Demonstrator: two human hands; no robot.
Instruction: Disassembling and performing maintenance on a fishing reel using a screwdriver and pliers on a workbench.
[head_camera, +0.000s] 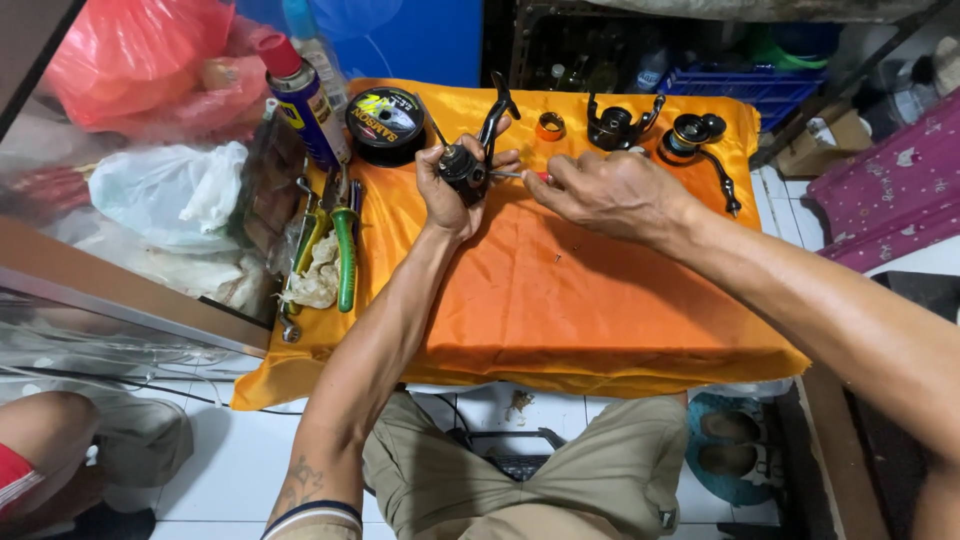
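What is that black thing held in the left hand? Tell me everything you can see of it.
The black reel body looks like a fishing reel part, dark and glossy, metal or hard plastic. A curved black arm rises from it toward the far edge of the orange cloth. The left hand holds it up above the cloth, its fingers wrapped around the body. The right hand presses a red-handled screwdriver against its side. Finer details are too small to tell.
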